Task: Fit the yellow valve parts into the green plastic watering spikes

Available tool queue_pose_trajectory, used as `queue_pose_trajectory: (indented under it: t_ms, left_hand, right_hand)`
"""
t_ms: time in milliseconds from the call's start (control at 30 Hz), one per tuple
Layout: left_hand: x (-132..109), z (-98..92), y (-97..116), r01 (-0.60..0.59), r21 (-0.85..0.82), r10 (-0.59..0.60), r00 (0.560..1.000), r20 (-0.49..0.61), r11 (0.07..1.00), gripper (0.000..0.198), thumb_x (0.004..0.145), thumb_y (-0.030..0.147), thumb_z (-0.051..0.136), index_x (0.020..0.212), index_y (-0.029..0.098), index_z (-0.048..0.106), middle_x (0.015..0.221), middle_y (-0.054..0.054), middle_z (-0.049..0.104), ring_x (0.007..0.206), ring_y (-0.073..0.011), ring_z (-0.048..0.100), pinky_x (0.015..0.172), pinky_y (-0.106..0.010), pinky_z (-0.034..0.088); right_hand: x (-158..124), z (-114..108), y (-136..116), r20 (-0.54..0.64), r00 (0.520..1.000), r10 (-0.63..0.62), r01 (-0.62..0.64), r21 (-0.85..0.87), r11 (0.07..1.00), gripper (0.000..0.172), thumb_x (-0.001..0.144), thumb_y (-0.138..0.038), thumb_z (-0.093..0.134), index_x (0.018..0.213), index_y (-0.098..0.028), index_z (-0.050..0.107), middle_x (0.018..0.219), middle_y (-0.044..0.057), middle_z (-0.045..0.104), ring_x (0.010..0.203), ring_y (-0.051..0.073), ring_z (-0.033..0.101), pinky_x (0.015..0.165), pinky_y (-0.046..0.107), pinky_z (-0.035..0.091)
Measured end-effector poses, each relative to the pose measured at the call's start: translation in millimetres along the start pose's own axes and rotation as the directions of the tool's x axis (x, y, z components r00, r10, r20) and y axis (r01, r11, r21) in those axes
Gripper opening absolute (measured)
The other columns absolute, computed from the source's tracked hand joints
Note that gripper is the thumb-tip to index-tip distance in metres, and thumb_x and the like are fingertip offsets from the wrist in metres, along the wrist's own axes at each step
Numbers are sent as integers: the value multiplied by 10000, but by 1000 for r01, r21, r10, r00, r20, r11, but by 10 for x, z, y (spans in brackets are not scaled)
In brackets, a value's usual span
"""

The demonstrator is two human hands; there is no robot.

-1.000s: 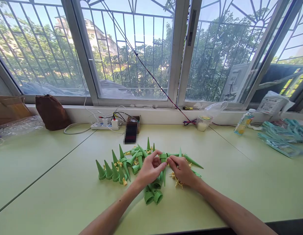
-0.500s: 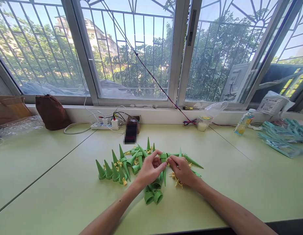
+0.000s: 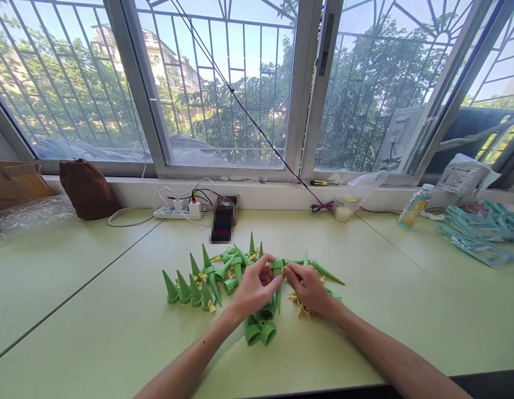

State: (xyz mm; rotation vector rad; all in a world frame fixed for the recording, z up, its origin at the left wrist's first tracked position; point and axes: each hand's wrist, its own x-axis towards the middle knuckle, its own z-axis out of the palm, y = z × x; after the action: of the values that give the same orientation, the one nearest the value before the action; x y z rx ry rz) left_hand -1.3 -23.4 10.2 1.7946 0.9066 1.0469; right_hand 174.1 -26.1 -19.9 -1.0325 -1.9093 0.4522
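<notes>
My left hand (image 3: 259, 284) is closed on a green plastic watering spike (image 3: 278, 267), gripping its ribbed collar with the point hanging down. Against the right side of that collar, my right hand (image 3: 305, 284) pinches a small yellow plastic piece, mostly hidden by the fingertips. Below the left hand lie several green spikes with their open ends (image 3: 252, 334) facing me. A little heap of yellow pieces (image 3: 303, 308) is partly covered by my right hand. To the left, green cones (image 3: 171, 288) stand point up in a row, a loose yellow piece (image 3: 212, 306) beside them.
More green spikes (image 3: 237, 266) mixed with yellow pieces lie behind my hands. Farther back are a power strip (image 3: 177, 213), a small box (image 3: 229, 206), a lidded cup (image 3: 344, 210) and a bottle (image 3: 415, 208). A brown bag (image 3: 88, 191) sits left, bagged teal items (image 3: 477, 233) right.
Almost nothing differs. Both hands stay at the spike's collar, and the right fingertips have shifted only very slightly.
</notes>
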Motion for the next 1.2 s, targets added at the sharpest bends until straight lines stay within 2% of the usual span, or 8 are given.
queue_pose_trajectory:
  t_ms: [400, 1200]
  left_hand:
    - [-15, -11, -8, -37, 182, 35, 999, 13, 983, 232, 836, 306, 593, 1021, 189, 515, 577, 76, 419, 529, -100, 391, 500, -207, 304]
    - [-1, -16, -25, -65, 200, 62, 998, 18, 978, 230, 834, 293, 590, 1025, 187, 519, 578, 78, 428, 528, -94, 398, 492, -203, 311]
  right_hand:
    - [5, -20, -6, 53, 998, -16, 17, -27, 999, 380, 1000, -334, 396, 648, -203, 335, 559, -46, 387, 527, 111, 312, 527, 260, 244]
    - [5, -7, 16, 43, 999, -29, 30, -25, 999, 383, 993, -323, 414, 640, -198, 333, 555, -49, 379, 525, 104, 306, 521, 250, 244]
